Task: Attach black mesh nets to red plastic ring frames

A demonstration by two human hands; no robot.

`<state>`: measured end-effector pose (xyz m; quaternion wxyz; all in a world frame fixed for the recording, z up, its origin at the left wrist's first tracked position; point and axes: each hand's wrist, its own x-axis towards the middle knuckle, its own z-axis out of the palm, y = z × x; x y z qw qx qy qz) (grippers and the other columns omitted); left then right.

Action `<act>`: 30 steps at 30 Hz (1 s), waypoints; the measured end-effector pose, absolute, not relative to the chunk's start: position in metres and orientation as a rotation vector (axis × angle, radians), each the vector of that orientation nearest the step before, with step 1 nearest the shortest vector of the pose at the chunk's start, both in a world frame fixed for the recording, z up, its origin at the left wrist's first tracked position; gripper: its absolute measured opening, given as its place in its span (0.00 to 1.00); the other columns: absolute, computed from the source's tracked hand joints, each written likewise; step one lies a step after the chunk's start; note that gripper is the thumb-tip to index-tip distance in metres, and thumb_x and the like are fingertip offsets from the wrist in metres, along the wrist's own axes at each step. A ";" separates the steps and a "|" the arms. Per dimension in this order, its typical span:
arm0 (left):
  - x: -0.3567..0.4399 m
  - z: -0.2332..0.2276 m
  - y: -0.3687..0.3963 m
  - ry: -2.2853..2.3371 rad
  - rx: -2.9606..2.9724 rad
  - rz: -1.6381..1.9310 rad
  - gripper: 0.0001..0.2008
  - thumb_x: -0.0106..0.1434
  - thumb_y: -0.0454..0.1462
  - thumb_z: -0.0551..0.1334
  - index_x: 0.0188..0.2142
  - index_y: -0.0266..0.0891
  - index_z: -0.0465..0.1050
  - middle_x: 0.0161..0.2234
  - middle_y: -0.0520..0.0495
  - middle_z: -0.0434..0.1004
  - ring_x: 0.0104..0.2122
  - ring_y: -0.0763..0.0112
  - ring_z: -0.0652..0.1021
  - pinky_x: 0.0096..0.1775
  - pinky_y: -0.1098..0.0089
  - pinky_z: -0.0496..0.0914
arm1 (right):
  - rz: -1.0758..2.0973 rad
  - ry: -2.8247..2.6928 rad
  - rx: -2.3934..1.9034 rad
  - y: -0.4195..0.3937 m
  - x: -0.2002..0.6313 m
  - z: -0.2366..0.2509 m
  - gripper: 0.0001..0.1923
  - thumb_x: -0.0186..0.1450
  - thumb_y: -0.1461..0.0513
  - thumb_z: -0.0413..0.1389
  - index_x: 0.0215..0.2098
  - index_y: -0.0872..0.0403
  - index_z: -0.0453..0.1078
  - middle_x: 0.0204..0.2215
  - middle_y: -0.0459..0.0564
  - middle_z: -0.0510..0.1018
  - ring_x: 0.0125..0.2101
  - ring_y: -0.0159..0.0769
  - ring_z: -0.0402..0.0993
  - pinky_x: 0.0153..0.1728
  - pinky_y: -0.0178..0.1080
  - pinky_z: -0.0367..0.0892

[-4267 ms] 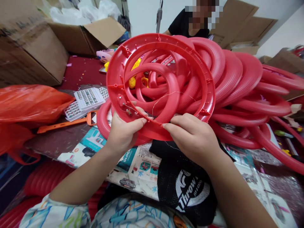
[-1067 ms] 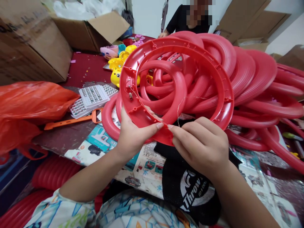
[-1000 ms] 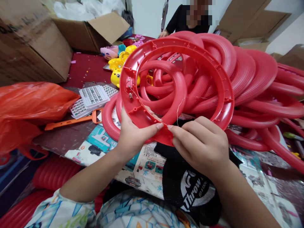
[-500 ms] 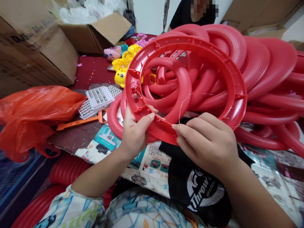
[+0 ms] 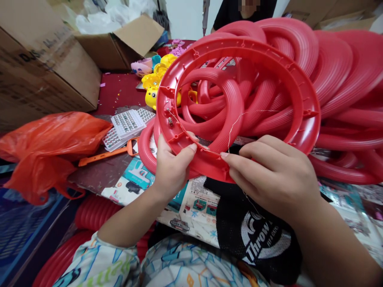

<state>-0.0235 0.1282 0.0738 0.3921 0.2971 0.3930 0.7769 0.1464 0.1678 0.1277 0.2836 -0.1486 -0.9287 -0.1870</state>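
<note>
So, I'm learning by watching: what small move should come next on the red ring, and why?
I'd probably shift the right hand slightly along the edge of the red ring, guiding the thin wire. The wire seems to follow that edge between the hands but runs loose beyond the right one, while the left hand grips the ring.

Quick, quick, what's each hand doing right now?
Left hand: closed on the red ring, thumb at its inner rim.
Right hand: closed, seemingly pinching the thin wire at the ring's near edge.
</note>
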 end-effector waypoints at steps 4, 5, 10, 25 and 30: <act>-0.025 0.073 0.127 1.010 0.759 1.933 0.11 0.51 0.30 0.65 0.33 0.40 0.65 0.29 0.53 0.74 0.27 0.74 0.77 0.33 0.70 0.74 | -0.604 -2.461 -0.303 0.168 0.147 0.129 0.05 0.65 0.65 0.57 0.32 0.56 0.75 0.23 0.48 0.74 0.26 0.33 0.65 0.24 0.37 0.63; -0.025 0.074 0.127 1.010 0.759 1.925 0.11 0.51 0.30 0.65 0.33 0.40 0.65 0.28 0.53 0.74 0.27 0.73 0.77 0.33 0.69 0.74 | -0.613 -2.454 -0.272 0.168 0.147 0.130 0.05 0.64 0.65 0.57 0.32 0.56 0.75 0.23 0.48 0.74 0.26 0.33 0.65 0.23 0.37 0.63; -0.024 0.077 0.127 1.021 0.749 1.937 0.13 0.49 0.30 0.65 0.32 0.41 0.63 0.27 0.55 0.73 0.25 0.72 0.77 0.36 0.65 0.76 | -0.542 -2.496 -0.227 0.168 0.149 0.132 0.08 0.66 0.66 0.56 0.28 0.56 0.73 0.24 0.48 0.74 0.27 0.33 0.66 0.24 0.38 0.64; -0.028 0.081 0.124 0.954 0.733 1.940 0.14 0.51 0.31 0.68 0.35 0.43 0.67 0.31 0.53 0.76 0.34 0.68 0.80 0.44 0.63 0.75 | -0.499 -2.554 -0.425 0.162 0.147 0.130 0.10 0.68 0.65 0.51 0.35 0.59 0.74 0.32 0.52 0.76 0.31 0.35 0.69 0.30 0.37 0.68; -0.020 0.082 0.120 0.884 0.610 1.804 0.17 0.51 0.34 0.69 0.40 0.41 0.70 0.38 0.47 0.78 0.43 0.60 0.79 0.44 0.61 0.77 | -0.508 -2.505 -0.514 0.161 0.142 0.126 0.08 0.66 0.67 0.53 0.36 0.61 0.74 0.33 0.54 0.77 0.32 0.36 0.70 0.31 0.38 0.68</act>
